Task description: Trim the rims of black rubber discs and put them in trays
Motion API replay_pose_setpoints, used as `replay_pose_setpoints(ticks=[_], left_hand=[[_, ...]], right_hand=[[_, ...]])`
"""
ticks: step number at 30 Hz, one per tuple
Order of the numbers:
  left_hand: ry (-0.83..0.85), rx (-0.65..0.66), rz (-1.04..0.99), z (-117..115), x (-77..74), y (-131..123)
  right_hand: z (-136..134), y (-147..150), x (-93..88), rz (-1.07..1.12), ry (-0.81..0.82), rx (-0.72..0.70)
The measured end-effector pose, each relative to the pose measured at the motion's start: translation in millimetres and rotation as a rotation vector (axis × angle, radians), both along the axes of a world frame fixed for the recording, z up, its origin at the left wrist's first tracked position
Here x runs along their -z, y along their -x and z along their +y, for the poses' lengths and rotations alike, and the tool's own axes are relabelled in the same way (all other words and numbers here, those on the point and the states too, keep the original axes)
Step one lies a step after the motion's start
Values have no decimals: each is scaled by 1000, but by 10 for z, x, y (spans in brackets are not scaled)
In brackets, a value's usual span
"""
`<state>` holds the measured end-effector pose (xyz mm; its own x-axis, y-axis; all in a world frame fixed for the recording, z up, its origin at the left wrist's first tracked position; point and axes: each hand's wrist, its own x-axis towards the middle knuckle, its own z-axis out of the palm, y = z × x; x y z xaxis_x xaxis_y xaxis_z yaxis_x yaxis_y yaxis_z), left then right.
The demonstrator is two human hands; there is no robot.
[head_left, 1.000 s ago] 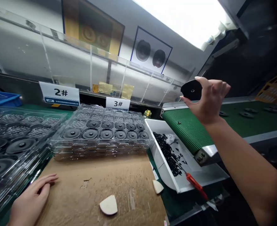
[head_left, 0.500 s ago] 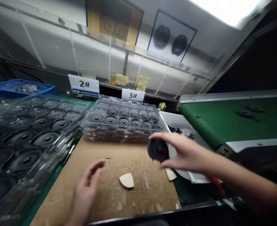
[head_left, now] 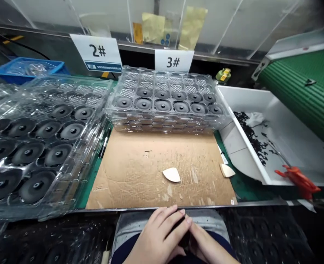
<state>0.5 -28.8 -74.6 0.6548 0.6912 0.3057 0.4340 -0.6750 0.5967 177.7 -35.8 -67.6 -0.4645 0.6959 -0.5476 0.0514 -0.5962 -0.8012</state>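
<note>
**Hands joined below the bench edge**

Below the front edge of the surface (head_left: 156,165), over my lap, my left hand (head_left: 159,238) and right hand (head_left: 206,247) close together around a dark part (head_left: 182,240). It is almost wholly hidden, so I cannot tell its long axis or facing. On the cardboard lies a pale wedge (head_left: 172,174). Clear trays (head_left: 164,102) of black discs stand behind, a white bin (head_left: 288,146) to the right.

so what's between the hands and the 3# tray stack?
In the head view, the cardboard sheet lies between the hands and the 3# tray stack; one pale wedge piece lies on it.
</note>
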Motion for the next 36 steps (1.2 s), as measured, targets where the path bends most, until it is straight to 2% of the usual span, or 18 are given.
replay_pose_setpoints(ticks=[2, 5, 7, 9, 11, 13, 15, 17, 20, 23, 26, 28, 31, 33, 36], left_hand=[[51, -22, 1, -2, -25, 8], [135, -85, -88, 1, -67, -3], [287, -226, -240, 2, -85, -13], [573, -443, -518, 15, -101, -16], [938, -611, -911, 48, -126, -2], [1237, -639, -1291, 95, -158, 31], [1379, -619, -1517, 132, -187, 71], [1399, -597, -1605, 146, -203, 101], [1364, -558, -1633, 132, -215, 105], [1343, -559, -1619, 122, -230, 78], [1323, -604, -1589, 145, -243, 53], [1326, -623, -1551, 175, -247, 36], [1315, -619, -1479, 222, -265, -9], [1307, -612, -1443, 238, -295, -48], [1352, -591, -1395, 240, -353, -91]], right_hand=[[61, -3, -58, -105, -51, -56], [266, -44, -217, -197, -222, -184], [418, -56, -278, -237, -346, -241], [561, -50, -247, -432, -558, -211], [694, -34, -119, -712, -818, -146], [821, -18, 64, -859, -986, -138], [945, 0, 227, -846, -1024, -157], [1050, 29, 305, -804, -1030, -136], [1087, 104, 248, -730, -1043, -90], [913, 180, 150, -625, -1036, -78], [715, 181, 123, -523, -988, -156], [697, 145, 54, -512, -953, -179], [794, 131, -263, -545, -937, -75], [819, 181, -546, -508, -1009, 39], [731, 281, -835, -363, -1175, -73]])
